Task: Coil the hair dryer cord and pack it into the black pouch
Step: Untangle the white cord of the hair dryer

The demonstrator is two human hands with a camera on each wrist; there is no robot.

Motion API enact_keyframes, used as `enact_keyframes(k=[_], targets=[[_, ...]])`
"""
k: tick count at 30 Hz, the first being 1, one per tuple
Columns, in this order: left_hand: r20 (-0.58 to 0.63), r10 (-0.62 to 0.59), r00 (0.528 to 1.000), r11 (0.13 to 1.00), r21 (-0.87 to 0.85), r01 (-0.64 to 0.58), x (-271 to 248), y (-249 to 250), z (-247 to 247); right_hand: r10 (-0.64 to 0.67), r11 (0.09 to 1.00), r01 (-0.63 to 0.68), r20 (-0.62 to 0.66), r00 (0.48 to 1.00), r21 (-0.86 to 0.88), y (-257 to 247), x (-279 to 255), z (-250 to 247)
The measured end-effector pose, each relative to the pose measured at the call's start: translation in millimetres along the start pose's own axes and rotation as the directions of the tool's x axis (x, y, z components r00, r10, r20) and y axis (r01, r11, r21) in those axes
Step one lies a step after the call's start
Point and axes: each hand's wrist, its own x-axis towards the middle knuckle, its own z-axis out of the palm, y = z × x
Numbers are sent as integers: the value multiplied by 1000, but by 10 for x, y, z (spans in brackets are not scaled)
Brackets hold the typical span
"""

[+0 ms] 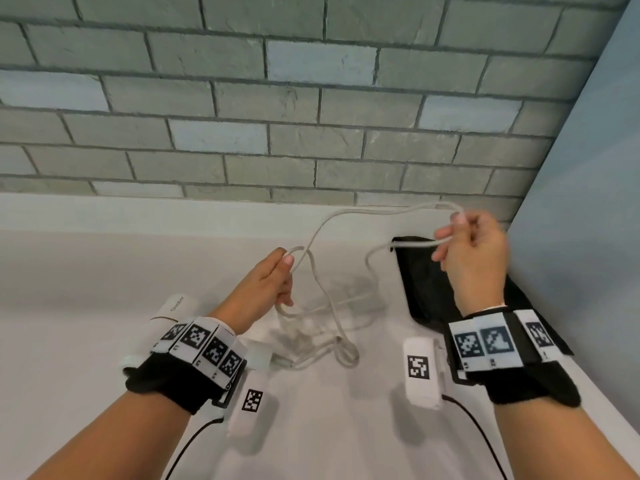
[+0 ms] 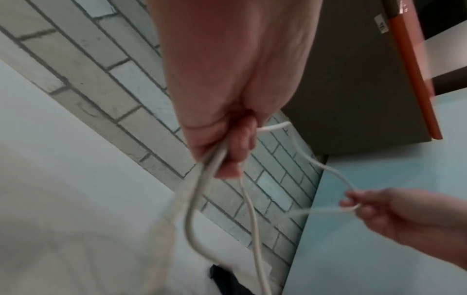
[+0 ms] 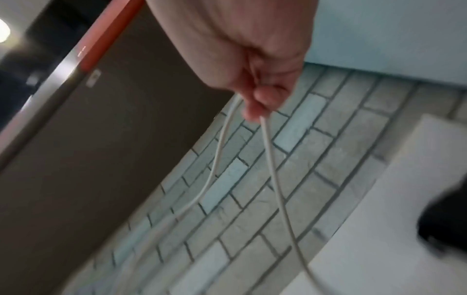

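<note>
dryer (image 1: 175, 308): white body lies on the surface (image 1: 86, 271) behind the left wrist; a tug on the lead could drag it.
left hand (image 1: 273, 278): curled round gathered loops of cord (image 1: 322, 233); loose turns could slip out, coil collapses.
slack: tangled heap on the surface between the wrists; may knot as it's pulled up.
right hand (image 1: 474, 251): pinching a fold of cord, raised; thin grip, could slide.
pouch (image 1: 426, 282): black, flat under the right hand, mouth not visibly open; bulky coil may jam.
</note>
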Motion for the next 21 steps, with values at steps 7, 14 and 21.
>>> enact_keyframes(k=[7,14,21], targets=[[13,69,998,996,-48,-68,55,166,176,-392,685,646,577,716,-336,-272,-483,344],[11,41,999,999,8,-42,-19,157,118,-286,673,653,691,664,-349,-207,-468,595],[-96,25,995,975,223,-3,39,-45,-20,-233,895,426,678,697,-130,-665,-63,140]])
